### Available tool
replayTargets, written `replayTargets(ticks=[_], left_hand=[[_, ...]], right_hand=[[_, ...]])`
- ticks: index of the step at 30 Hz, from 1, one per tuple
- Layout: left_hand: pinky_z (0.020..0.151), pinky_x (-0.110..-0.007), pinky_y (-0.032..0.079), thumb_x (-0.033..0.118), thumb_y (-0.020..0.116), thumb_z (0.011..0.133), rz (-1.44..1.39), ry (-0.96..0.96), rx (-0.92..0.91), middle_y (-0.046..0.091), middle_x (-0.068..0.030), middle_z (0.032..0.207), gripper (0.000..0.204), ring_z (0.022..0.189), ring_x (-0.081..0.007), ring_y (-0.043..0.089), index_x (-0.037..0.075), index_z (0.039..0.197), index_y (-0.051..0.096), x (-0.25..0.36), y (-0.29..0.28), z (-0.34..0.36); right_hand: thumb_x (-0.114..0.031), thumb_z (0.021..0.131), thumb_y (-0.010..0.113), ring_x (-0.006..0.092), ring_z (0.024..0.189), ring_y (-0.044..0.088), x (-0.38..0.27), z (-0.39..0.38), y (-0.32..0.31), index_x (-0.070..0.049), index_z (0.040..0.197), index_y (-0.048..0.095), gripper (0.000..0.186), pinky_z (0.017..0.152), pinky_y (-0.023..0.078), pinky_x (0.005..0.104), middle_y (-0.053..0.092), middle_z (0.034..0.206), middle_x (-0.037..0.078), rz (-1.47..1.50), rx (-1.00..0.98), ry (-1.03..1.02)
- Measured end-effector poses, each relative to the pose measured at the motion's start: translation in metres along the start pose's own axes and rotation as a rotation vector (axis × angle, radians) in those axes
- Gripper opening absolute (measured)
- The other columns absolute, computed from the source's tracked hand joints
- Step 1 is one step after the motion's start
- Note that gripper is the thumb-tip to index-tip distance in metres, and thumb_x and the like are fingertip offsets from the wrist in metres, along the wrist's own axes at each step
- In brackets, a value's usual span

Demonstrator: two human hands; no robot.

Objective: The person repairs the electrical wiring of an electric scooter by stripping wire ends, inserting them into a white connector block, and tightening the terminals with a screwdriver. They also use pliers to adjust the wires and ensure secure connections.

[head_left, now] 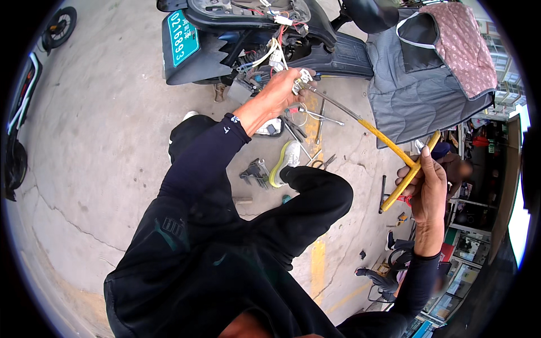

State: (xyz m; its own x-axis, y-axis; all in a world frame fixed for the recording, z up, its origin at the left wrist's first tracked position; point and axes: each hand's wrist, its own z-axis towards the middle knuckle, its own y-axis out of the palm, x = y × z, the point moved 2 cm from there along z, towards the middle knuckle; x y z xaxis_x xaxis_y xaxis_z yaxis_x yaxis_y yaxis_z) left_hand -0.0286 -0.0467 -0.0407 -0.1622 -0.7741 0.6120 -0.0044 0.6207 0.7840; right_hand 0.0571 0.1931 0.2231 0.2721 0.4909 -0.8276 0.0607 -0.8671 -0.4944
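Observation:
Beside the exposed wiring of a scooter, my left hand pinches a small whitish metal part. My right hand is wrapped around the crossbar of a yellow T-handle wrench. The wrench's bare steel shaft slants up and left, its tip at the whitish part between my left fingers; whether it sits inside the part is hidden. Loose wires and white connectors hang just above my left hand, around the scooter's opened body.
Pliers, scissors and a dark metal bracket lie on the concrete near my shoe. A grey quilted cover drapes off the scooter's right end. People sit lower right, before shop shelves. Another two-wheeler stands far left.

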Motion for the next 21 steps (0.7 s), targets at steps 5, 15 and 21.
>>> replayTargets(ticks=[5,15,21], left_hand=[[0.073,-0.029,0.054,0.021,0.033,0.102,0.038,-0.009,-0.064,0.065,-0.0119,0.112,0.041,0.084,-0.0132,0.058,0.000,0.131,0.055,0.006,0.006,-0.004],[0.066,-0.027,0.048,0.026,0.035,0.099,0.020,-0.004,-0.076,0.069,-0.0090,0.113,0.039,0.073,-0.0099,0.052,0.007,0.124,0.059,0.008,0.002,-0.004],[0.052,-0.022,0.040,0.035,0.037,0.103,0.047,-0.063,0.006,0.067,-0.0070,0.099,0.039,0.063,-0.0066,0.042,0.007,0.117,0.060,0.003,0.004,-0.001]], right_hand=[[-0.010,0.101,0.056,0.0185,0.081,0.072,-0.003,-0.014,0.005,0.004,0.139,0.047,0.041,0.059,0.056,0.0250,0.070,0.096,0.015,-0.279,0.246,-0.642],[-0.014,0.085,0.072,0.0317,0.106,0.061,-0.023,-0.035,0.017,-0.010,0.134,0.055,0.052,0.085,0.051,0.0427,0.057,0.123,0.017,-1.697,0.370,-1.100],[-0.010,0.085,0.068,0.0249,0.088,0.059,-0.041,-0.022,0.040,-0.003,0.118,0.060,0.035,0.088,0.050,0.0418,0.058,0.097,0.010,-1.770,0.049,-1.357]])
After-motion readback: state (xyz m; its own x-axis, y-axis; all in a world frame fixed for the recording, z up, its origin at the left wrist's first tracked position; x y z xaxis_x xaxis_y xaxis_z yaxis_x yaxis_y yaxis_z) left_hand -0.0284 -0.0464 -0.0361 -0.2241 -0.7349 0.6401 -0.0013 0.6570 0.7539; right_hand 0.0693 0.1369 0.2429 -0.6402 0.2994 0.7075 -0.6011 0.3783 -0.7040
